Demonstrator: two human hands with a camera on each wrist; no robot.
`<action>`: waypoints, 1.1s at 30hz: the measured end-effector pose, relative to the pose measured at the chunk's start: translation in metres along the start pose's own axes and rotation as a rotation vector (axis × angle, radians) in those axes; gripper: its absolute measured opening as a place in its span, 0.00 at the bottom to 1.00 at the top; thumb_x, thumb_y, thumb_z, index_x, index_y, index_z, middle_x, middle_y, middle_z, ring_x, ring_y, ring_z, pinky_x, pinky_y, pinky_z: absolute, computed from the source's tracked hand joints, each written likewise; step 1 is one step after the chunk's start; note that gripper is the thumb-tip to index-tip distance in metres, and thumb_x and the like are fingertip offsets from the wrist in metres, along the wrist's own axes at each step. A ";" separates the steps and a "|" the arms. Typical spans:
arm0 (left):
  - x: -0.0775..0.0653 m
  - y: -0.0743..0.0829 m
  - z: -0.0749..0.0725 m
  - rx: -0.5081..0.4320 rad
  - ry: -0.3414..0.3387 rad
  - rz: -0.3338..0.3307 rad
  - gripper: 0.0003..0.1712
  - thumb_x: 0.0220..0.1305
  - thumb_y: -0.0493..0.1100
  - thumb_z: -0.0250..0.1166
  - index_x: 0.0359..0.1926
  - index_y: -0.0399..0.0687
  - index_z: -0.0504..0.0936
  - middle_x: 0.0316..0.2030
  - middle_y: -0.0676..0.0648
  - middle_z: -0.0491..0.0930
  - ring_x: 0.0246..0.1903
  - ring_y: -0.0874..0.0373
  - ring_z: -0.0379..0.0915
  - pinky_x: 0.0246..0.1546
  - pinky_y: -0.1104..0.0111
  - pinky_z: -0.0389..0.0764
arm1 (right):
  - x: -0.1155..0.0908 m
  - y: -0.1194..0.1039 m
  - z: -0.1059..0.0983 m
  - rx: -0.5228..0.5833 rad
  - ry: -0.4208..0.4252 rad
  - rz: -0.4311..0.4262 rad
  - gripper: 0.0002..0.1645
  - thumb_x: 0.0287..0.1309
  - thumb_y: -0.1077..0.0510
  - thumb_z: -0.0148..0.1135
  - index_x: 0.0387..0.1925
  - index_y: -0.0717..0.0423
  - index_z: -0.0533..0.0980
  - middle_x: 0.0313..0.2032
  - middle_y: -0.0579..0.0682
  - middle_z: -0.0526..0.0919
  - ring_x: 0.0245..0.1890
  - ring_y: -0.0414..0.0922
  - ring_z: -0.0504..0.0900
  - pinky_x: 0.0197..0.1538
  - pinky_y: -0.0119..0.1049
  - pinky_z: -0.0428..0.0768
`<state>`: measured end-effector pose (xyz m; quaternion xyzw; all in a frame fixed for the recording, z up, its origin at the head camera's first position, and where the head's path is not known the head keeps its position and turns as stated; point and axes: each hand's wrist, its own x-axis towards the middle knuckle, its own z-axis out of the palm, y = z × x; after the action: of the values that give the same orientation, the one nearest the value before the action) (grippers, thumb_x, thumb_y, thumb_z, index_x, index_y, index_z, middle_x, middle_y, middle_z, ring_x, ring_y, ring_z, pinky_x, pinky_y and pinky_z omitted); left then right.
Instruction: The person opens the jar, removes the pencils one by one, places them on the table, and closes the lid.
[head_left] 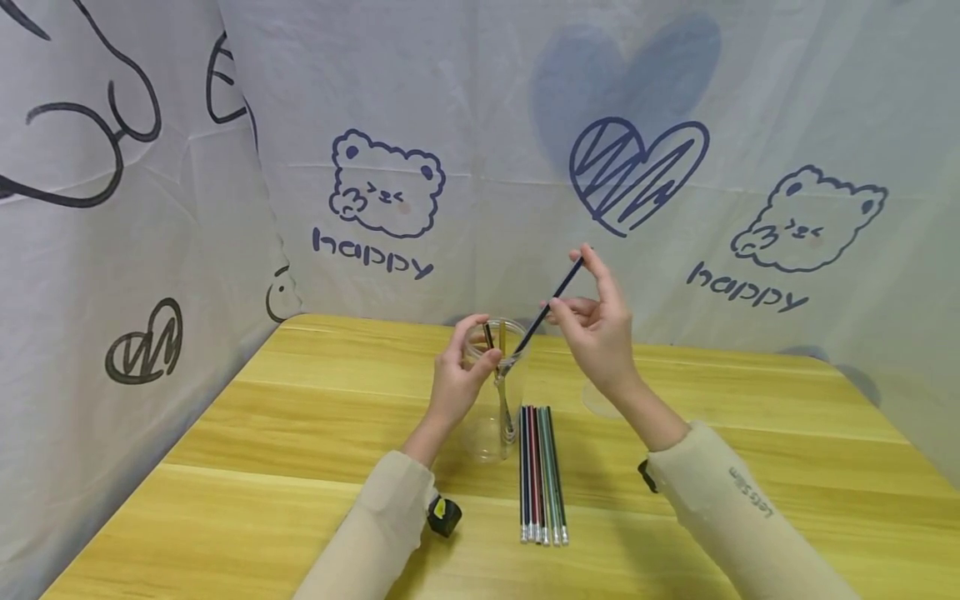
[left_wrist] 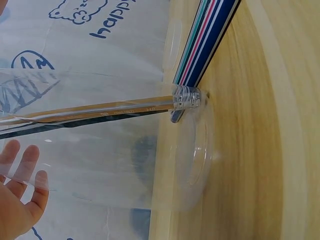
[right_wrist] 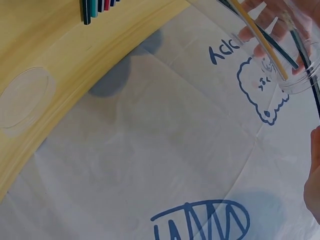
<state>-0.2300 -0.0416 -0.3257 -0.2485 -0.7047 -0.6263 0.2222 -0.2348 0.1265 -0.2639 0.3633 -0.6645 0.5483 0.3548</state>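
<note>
A tall clear plastic jar (head_left: 480, 433) stands on the table, its mouth upward. My left hand (head_left: 459, 379) grips it near the rim, thumb and fingers on either side. Inside lean a yellow-brown pencil (left_wrist: 135, 111) and a dark one (left_wrist: 95, 120), their lower ends at the jar's base. My right hand (head_left: 600, 333) pinches a dark blue pencil (head_left: 551, 302), slanted down to the left, with its lower end in the jar's mouth. Several striped pencils (head_left: 542, 475) lie side by side just right of the jar, silver ends toward me.
A clear round lid (right_wrist: 27, 100) lies flat on the wooden table (head_left: 300, 433), behind the right forearm in the head view. A white cloth (head_left: 487, 125) printed with bears and hearts hangs behind the table's far edge and along the left.
</note>
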 end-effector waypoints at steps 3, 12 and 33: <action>0.000 0.000 0.000 0.004 -0.001 0.009 0.53 0.45 0.76 0.48 0.56 0.35 0.64 0.41 0.30 0.75 0.13 0.71 0.56 0.13 0.76 0.61 | 0.000 -0.001 -0.002 -0.003 -0.017 0.017 0.44 0.48 0.80 0.52 0.66 0.66 0.47 0.63 0.55 0.57 0.32 0.39 0.80 0.32 0.29 0.77; 0.000 -0.001 0.000 -0.003 0.003 0.020 0.53 0.46 0.76 0.49 0.56 0.35 0.64 0.41 0.30 0.75 0.13 0.70 0.56 0.13 0.76 0.62 | 0.004 -0.002 -0.004 0.077 0.072 -0.023 0.42 0.47 0.83 0.50 0.64 0.68 0.48 0.61 0.54 0.59 0.30 0.39 0.80 0.33 0.31 0.78; 0.000 -0.001 0.000 -0.007 -0.007 0.011 0.52 0.47 0.75 0.49 0.57 0.35 0.64 0.41 0.30 0.74 0.11 0.69 0.51 0.12 0.77 0.59 | 0.012 -0.010 -0.008 0.137 0.277 -0.006 0.30 0.51 0.79 0.50 0.57 0.68 0.61 0.52 0.53 0.68 0.31 0.44 0.77 0.30 0.32 0.78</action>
<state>-0.2309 -0.0414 -0.3263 -0.2556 -0.7018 -0.6267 0.2222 -0.2314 0.1321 -0.2477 0.3094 -0.5691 0.6360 0.4193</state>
